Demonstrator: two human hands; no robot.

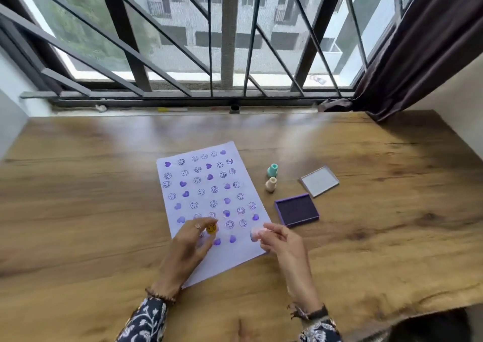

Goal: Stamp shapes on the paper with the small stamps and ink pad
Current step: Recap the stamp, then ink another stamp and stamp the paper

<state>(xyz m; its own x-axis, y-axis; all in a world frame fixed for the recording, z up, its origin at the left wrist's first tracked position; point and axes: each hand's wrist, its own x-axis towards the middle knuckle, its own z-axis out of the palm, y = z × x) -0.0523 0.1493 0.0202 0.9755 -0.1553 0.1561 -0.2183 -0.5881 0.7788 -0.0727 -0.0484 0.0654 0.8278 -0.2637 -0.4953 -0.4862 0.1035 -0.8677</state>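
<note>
Left hand (192, 239): pinching yellow smiley stamp (211, 228). Right hand (281, 239): pinching pink stamp (255, 233); nearer purple ink pad (296, 209), far-right of it.

paper (209, 184) lilac, purple hearts/smileys | ink pad (296, 209) purple | stamps: teal (272, 170), cream (271, 184), yellow (211, 228)

both hands (192, 239) (281, 239) pinched, palms down

- Wooden table (104, 211), grain running side to side.
- Barred window (209, 41) along the far edge, pale building (209, 14) beyond.
- Dark curtain (407, 48) hanging at right, hem touching the tabletop.
- Small yellow object (162, 109) on the sill, blurred.
</note>
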